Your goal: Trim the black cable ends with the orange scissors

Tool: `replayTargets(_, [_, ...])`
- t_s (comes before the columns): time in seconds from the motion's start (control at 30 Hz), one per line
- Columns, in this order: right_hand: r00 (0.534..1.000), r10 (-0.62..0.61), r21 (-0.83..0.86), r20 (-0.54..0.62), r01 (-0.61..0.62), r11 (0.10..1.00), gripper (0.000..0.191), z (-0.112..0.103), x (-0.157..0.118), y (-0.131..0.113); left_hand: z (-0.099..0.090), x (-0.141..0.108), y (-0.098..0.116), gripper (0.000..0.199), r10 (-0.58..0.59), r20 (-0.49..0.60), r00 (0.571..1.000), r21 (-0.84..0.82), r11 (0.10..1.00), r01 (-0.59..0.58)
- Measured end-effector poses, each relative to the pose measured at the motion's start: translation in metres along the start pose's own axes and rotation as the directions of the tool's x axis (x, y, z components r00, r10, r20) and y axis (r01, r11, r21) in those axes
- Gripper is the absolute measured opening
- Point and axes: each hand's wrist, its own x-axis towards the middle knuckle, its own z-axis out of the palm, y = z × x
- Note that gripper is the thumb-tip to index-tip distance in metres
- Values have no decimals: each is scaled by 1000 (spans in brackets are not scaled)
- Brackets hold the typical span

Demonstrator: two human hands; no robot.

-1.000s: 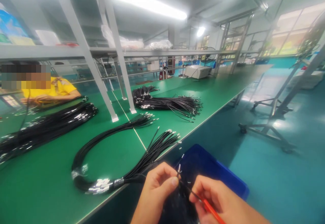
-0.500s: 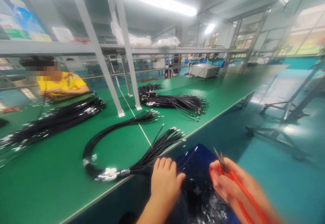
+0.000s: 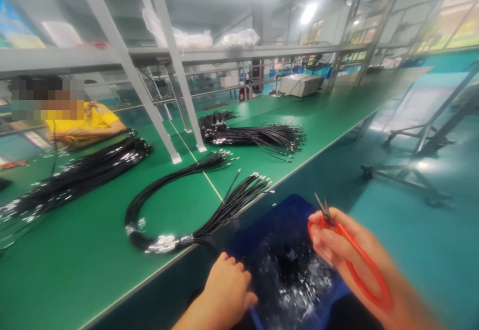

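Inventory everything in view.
Table: one, green, left to centre
Cable bundles: at least three, black, on table
Bin: one, blue, below table edge
Loose bits: many, silvery, in bin
Scissors: one, orange handles, lower right
Shelf: one, grey, above table
Box: one, white, far on table
Co-worker: one, yellow top, left
Wheeled stand: one, grey, right floor
Lights: at least two, white, ceiling
Left hand: one, bare, near bin
Right hand: one, bare, holding scissors

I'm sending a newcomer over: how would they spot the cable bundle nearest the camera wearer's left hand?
Find the long green table, then its edge beside the blue bin. Along that edge, near the left hand, lies the black cable bundle. Unlike the other bundles, it curves into a wide, open U.
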Motion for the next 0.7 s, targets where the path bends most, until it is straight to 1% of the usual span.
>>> replayTargets(0.1, [1000, -21, -4, 12, 21, 1000, 27, 0, 0, -3, -11, 2, -2, 5, 14, -17, 1000, -41, 999, -14])
replayTargets(0.13, [999, -29, -6, 14, 29, 1000, 26, 0, 0, -3, -16, 4, -5, 7, -11, -44, 999, -45, 999, 9])
replayTargets(0.17, [999, -34, -11, 13, 34, 999, 25, 0, 0, -4, -22, 8, -11, 13, -62, -88, 994, -39, 998, 58])
replayTargets(0.2, [999, -37, -18, 11, 37, 999, 24, 1, 0, -4, -28, 12, -18, 19, -136, -143, 980, -21, 991, 135])
replayTargets(0.23, [999, -39, -24, 11, 39, 999, 23, 1, 0, -5, -33, 16, -26, 25, -230, -200, 952, 2, 972, 236])
replayTargets(0.27, [999, -37, -29, 14, 37, 999, 22, 2, 0, -6, -38, 20, -34, 26, -322, -252, 913, 20, 941, 337])
replayTargets(0.3, [999, -30, -33, 19, 31, 999, 22, 3, -1, -6, -40, 24, -42, 26, -383, -279, 881, 34, 913, 407])
replayTargets(0.33, [999, -23, -37, 26, 24, 999, 23, 4, -1, -7, -42, 26, -50, 25, -418, -289, 861, 46, 893, 448])
replayTargets(0.4, [999, -16, -40, 31, 18, 999, 24, 6, 0, -8, -42, 29, -60, 24, -444, -287, 849, 63, 876, 479])
replayTargets(0.47, [1000, -17, -33, 22, 18, 999, 22, 7, 2, -7, -42, 29, -65, 20, -441, -275, 854, 60, 879, 473])
replayTargets(0.53, [1000, -12, -9, 7, 12, 1000, 22, 7, 4, -3, -42, 27, -68, 15, -442, -265, 857, 31, 884, 466])
replayTargets(0.6, [1000, 6, 21, -8, -6, 1000, 23, 6, 8, 1, -43, 26, -72, 15, -457, -261, 850, -15, 883, 470])
replayTargets(0.63, [1000, 16, 32, -18, -16, 999, 25, 6, 10, 4, -44, 25, -75, 16, -474, -270, 838, -38, 875, 482])
replayTargets(0.7, [999, 30, 46, -39, -29, 999, 25, 5, 13, 8, -46, 23, -78, 16, -522, -298, 799, -74, 847, 526])
